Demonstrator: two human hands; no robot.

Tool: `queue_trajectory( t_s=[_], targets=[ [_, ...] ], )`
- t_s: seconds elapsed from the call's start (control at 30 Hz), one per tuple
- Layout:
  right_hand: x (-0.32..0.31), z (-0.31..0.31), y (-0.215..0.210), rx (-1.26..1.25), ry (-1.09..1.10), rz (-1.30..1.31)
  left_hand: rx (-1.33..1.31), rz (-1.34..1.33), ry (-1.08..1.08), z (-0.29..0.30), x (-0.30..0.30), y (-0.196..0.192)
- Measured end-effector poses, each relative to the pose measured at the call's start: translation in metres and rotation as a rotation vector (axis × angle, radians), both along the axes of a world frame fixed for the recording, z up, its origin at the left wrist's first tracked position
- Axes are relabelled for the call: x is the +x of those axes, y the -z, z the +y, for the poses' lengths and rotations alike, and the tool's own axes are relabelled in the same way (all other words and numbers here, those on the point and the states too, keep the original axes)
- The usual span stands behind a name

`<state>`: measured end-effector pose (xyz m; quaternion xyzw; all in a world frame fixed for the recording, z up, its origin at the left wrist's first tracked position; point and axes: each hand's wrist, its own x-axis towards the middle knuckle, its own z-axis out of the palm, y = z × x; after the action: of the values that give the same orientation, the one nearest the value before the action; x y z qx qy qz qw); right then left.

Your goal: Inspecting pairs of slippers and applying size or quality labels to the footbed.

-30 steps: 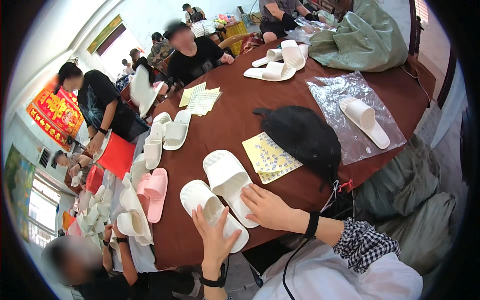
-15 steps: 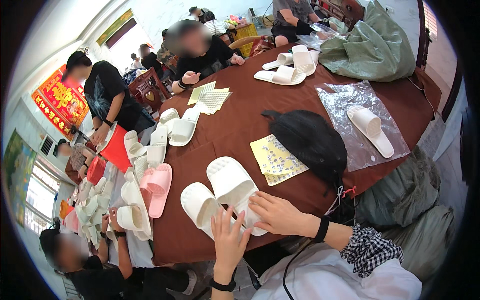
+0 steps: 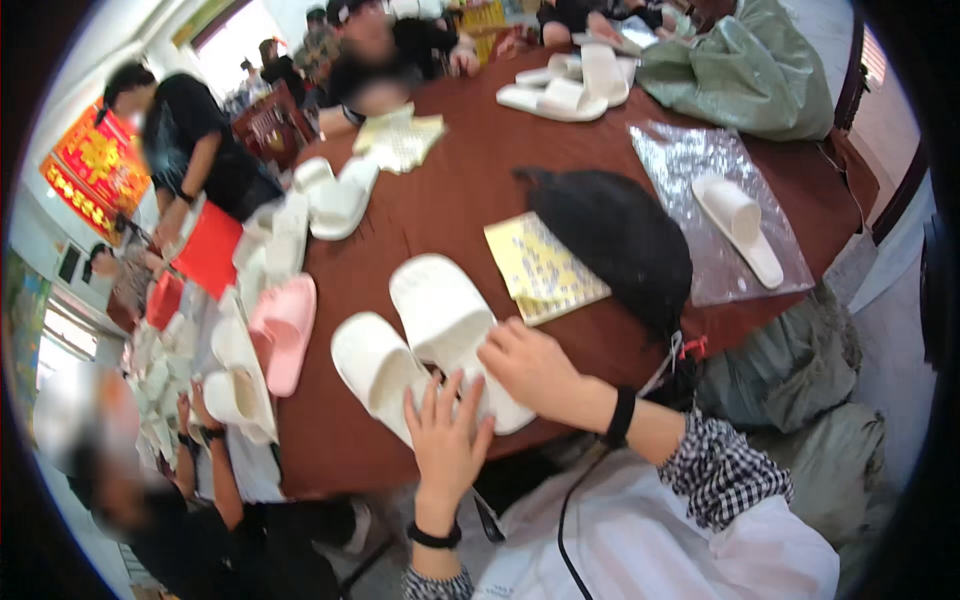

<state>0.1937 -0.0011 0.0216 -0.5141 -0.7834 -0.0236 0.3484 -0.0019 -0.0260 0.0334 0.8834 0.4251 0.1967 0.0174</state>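
Note:
Side by side at the near table edge lie two white slippers, a left one (image 3: 368, 350) and a right one (image 3: 440, 300), toes pointing away from me. My left hand (image 3: 447, 435) rests over their heel ends, fingers spread and stretched out, gripping nothing. On the inner sole of the right slipper lies my right hand (image 3: 535, 368); its fingers are slightly bent and its thumb is hidden. Both wrists wear black bands. To the left of the pair is a pink slipper (image 3: 290, 335).
Beyond my hands are yellow sticker sheets (image 3: 540, 270), a black bag (image 3: 615, 240), and a white slipper (image 3: 738, 230) on a clear plastic bag (image 3: 700, 150). More white slippers (image 3: 570, 90) lie at the far side. A green sack (image 3: 740, 80) stands far right. Co-workers sit and stand around.
The view has tilted, so the table appears higher and further left. My right hand's fingers have bent more on the slipper. My left hand stays over the heels.

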Motion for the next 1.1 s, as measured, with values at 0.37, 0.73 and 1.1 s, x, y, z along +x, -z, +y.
queue_trajectory(
  t_s=[0.37, 0.73, 1.1],
  targets=[
    [0.01, 0.0, -0.009, -0.198, -0.014, 0.204, -0.015, -0.034, -0.011, 0.0, 0.005, -0.006],
    [0.007, 0.006, -0.012, -0.171, 0.011, -0.025, -0.034, -0.085, -0.004, 0.001, 0.02, -0.003],
    [0.009, 0.009, -0.014, -0.156, -0.082, -0.127, -0.017, -0.084, -0.012, 0.001, 0.016, 0.001]
  ],
)
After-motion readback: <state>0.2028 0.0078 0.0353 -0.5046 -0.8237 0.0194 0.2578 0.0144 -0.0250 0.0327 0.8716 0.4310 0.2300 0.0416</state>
